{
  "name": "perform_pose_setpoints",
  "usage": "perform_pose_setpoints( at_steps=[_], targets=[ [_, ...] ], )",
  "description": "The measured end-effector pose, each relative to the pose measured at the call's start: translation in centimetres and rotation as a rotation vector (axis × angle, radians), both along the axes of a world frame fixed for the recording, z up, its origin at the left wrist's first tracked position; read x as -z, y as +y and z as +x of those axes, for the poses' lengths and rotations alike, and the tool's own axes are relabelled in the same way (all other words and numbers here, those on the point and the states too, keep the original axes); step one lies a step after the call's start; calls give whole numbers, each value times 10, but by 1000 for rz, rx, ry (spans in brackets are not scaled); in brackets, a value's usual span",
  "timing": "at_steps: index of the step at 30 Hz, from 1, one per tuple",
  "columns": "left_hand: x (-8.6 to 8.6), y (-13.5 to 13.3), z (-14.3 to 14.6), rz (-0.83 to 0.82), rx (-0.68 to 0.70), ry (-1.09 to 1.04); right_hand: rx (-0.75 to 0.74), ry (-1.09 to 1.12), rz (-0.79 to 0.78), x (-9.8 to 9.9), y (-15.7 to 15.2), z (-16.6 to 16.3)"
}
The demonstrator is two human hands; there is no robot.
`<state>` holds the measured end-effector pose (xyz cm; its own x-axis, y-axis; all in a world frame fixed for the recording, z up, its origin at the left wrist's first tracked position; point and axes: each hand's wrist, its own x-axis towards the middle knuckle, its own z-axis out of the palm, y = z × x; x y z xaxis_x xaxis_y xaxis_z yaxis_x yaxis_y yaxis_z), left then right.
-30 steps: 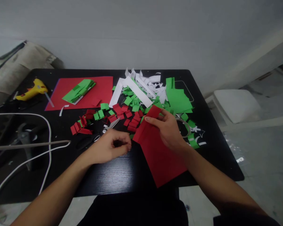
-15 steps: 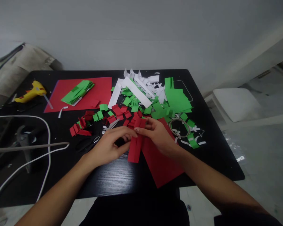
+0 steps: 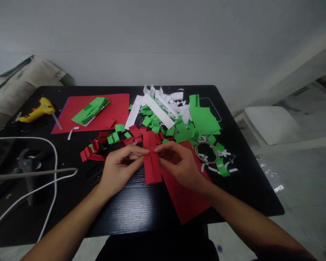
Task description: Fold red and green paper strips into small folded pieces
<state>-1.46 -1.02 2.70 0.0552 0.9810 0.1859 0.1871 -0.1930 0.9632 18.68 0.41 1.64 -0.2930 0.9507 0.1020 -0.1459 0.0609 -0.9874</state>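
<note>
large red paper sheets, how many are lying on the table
2 visible: the back-left red sheet, under the green paper bundle, and the front red sheet, partly covered by the right hand. More could be hidden beneath either.

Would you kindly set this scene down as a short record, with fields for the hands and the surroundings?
Left hand: pinching the left edge of a folded red strip
Right hand: fingers at the strip's right edge
Beneath right hand and forearm: red sheet
Beyond the hands: white strips, green scraps
Table's left side: yellow glue gun, white cable
Surface: black table
</note>
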Motion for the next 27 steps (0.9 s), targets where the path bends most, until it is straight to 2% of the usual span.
perform_pose_setpoints(
  at_steps=[6,11,19,23,27],
  targets=[
    [-1,1,2,33,46,-49,32,-6,-26,3,2,1],
    [-1,1,-1,45,51,-20,65,-43,12,3,1,0],
    [1,-5,3,66,-23,119,178,-124,-18,-1,-4,-3],
    [4,-8,6,6,-70,94,173,-82,-88,-1,-6,-5],
    [8,-8,8,-6,-72,30,177,-85,-94,2,-7,-6]
  ],
)
